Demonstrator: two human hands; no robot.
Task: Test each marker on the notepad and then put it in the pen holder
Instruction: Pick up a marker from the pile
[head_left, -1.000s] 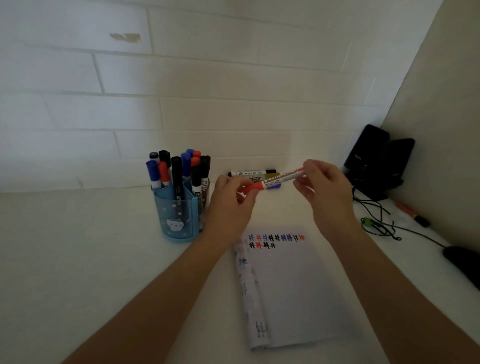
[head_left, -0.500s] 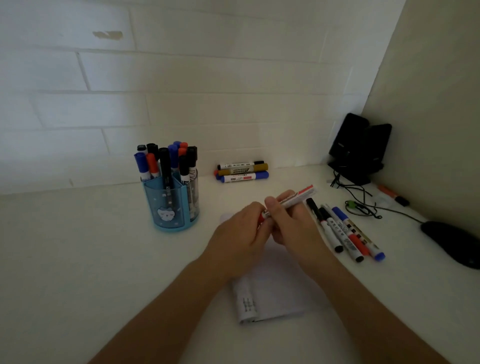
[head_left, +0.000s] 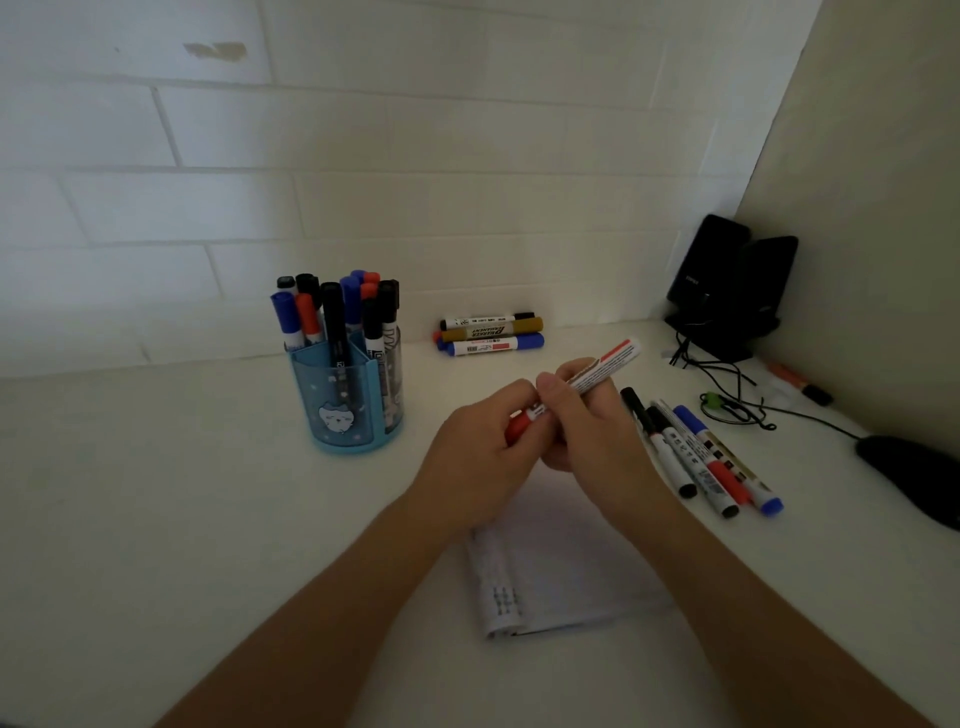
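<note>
Over the notepad (head_left: 566, 571) on the desk (head_left: 156, 493), the left hand (head_left: 478, 457) pinches the cap (head_left: 518, 425) of a red marker (head_left: 605, 365) while the right hand (head_left: 587, 431) grips its barrel; light, stiff and smooth, it looks best held mid-barrel, with the pen holder (head_left: 343, 410) standing to the left.

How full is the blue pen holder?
Quite full: the pen holder holds many capped markers standing upright, crowded across its compartments.
</note>
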